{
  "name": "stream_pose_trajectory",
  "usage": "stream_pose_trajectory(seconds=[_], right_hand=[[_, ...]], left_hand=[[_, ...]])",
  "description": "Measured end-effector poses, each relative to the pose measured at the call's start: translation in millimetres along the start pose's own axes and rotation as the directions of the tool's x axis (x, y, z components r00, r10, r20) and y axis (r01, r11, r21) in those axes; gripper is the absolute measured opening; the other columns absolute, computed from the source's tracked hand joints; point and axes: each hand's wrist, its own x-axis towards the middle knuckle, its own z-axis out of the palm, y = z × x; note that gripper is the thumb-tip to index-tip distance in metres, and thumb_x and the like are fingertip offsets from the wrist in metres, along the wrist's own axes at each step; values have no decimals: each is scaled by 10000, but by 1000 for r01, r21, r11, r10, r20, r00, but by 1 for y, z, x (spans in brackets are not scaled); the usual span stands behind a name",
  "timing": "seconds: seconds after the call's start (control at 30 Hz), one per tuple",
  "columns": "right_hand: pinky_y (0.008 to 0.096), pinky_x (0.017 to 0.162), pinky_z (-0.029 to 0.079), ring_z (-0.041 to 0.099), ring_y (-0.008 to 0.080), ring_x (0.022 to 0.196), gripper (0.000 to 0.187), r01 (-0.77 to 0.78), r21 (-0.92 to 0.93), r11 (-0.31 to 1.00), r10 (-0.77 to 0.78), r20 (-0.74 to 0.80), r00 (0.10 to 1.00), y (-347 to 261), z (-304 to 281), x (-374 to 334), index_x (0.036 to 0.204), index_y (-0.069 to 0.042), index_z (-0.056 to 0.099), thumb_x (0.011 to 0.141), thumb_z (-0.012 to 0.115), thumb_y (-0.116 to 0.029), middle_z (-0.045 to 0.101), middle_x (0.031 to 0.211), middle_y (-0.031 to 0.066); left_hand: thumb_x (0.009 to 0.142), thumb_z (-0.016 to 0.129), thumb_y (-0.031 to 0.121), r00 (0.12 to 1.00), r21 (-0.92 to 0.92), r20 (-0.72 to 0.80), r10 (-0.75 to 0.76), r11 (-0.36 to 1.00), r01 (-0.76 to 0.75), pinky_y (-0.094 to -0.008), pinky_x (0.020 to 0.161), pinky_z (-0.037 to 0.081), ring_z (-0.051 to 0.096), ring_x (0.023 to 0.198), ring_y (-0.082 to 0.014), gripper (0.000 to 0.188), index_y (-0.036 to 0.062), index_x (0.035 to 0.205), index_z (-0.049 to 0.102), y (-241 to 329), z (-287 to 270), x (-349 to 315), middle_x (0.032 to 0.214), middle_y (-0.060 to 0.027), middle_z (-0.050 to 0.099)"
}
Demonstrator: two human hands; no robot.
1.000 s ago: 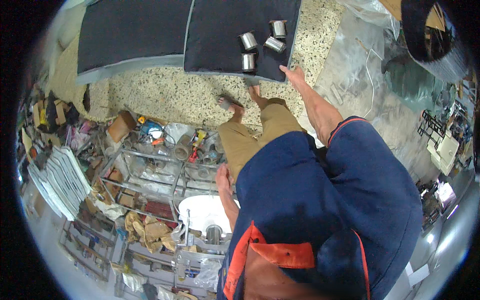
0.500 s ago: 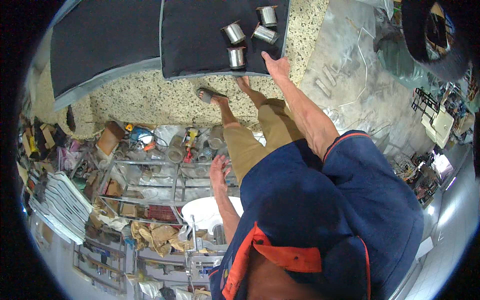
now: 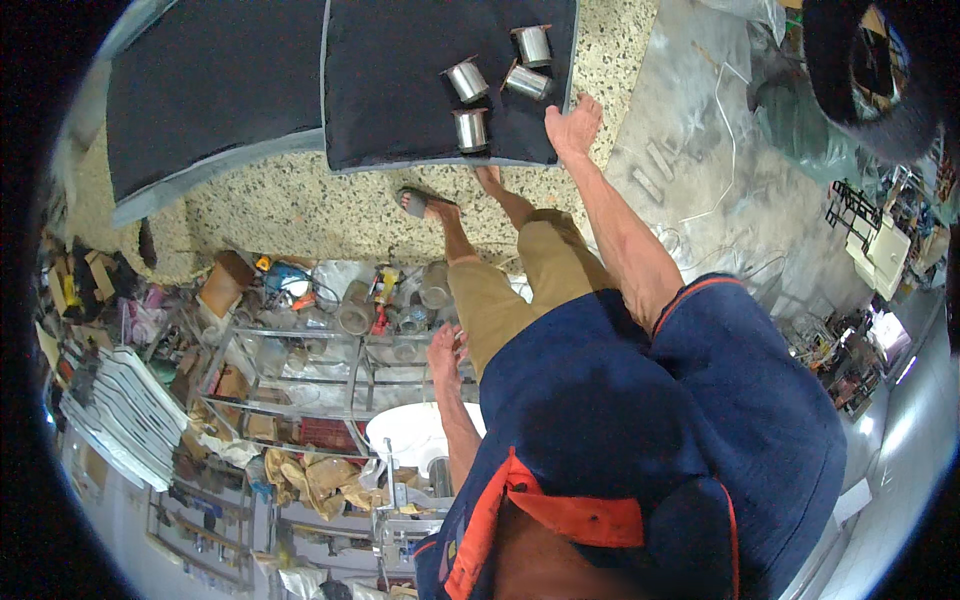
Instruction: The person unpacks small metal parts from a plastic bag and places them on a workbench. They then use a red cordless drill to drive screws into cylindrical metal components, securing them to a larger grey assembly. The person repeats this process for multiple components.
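Observation:
Several shiny metal cylinders with thin brownish rims, perhaps metal spools, lie on a black cloth-like surface [image 3: 390, 120]. One cylinder [image 3: 470, 130] is nearest the front edge, and a tilted one [image 3: 527, 82] lies closest to my right hand. My right hand [image 3: 575, 125] is open at the right edge of the black surface, its thumb over the border; whether it touches is unclear. No object shows in it. My left hand [image 3: 447, 350] hangs low beside my thigh, fingers loosely apart, with nothing visible in it.
Behind me stands a metal frame rack [image 3: 290, 405] crowded with jars, tools and crumpled brown paper. A white rounded object [image 3: 410, 430] is near my left forearm. Bent white wire [image 3: 722, 150] lies on the grey floor at right. A dark ring-shaped object [image 3: 868, 80] hangs at upper right.
My right hand has moved right, from over the black surface's corner to its edge, and its fingers have spread. The cylinders have kept their arrangement while the view shifted slightly.

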Motion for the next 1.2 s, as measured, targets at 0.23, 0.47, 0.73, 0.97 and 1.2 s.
stream_pose_trajectory(seconds=[0.23,0.47,0.73,0.97,1.2], right_hand=[[499,996,438,502,396,1184,593,432,-86,898,-417,151,896,-32,-12,9,1240,-34,572,719,779,-223,573,1176,161],[433,862,509,612,344,987,540,446,285,849,-501,164,850,-8,-62,1,1180,-5,605,710,789,-198,596,1063,183],[436,917,507,589,362,1046,582,476,246,844,-536,347,770,32,-101,-30,1276,-50,618,720,772,-127,514,1134,188],[474,848,523,597,396,1003,600,544,272,794,-608,364,705,31,-81,-34,1325,-81,580,750,752,-102,489,1148,200],[466,822,534,605,403,975,604,519,249,818,-574,414,707,19,-80,-41,1337,-98,572,759,750,-95,479,1148,199]], left_hand=[[986,629,391,997,-33,15,78,996,-78,-325,808,526,637,1086,-203,574,47,1420,479,3,2,-3,1306,-94,625],[1009,611,287,994,-50,8,113,992,-112,-289,764,540,641,1047,-175,495,34,1416,484,23,16,0,1298,-95,632],[1018,590,239,997,-40,29,76,996,-75,-283,747,541,654,1018,-175,440,33,1399,511,23,24,-1,1251,-96,657],[1016,586,224,998,-5,11,61,998,-61,-278,737,546,659,1010,-179,431,34,1397,515,25,22,-1,1251,-102,655],[1016,591,243,998,-11,-9,57,998,-57,-279,750,547,657,1020,-182,463,23,1412,497,27,28,-4,1279,-107,642]])
